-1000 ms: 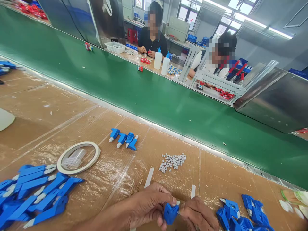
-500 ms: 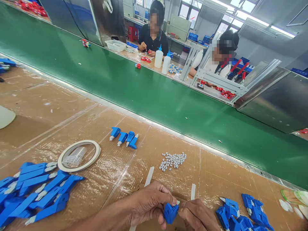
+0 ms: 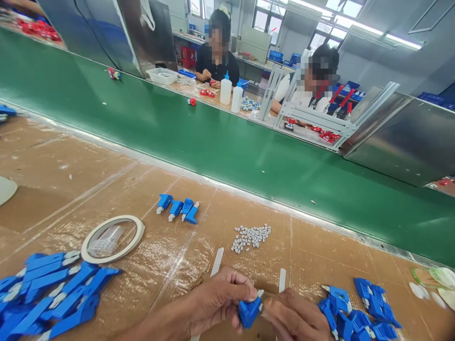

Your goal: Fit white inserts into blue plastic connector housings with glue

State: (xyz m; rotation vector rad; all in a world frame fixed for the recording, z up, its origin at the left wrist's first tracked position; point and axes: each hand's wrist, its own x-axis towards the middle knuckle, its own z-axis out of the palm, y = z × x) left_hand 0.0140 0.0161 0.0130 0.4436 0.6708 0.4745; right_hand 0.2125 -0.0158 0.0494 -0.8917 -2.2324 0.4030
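My left hand is closed around a blue plastic part with a light grey tip, gripping it between thumb and fingers. Close against the part's right side, my right hand has its fingers pinched together. A small light bit shows by those fingertips; whether they hold it I cannot tell. Beyond the hands lies a heap of small grey pieces. Similar blue parts with grey ends form a large pile on the left and a smaller group on the right.
Several blue parts lie in a row beyond my left hand. A tape roll encircles clear plastic pieces. White strips are on the cardboard-covered table. Past it runs a green belt; two people sit opposite, near white bottles.
The whole view has shifted slightly, with the far side sliding left. Both hands stay together at the blue part, and the right fingertips have moved a little at its side.
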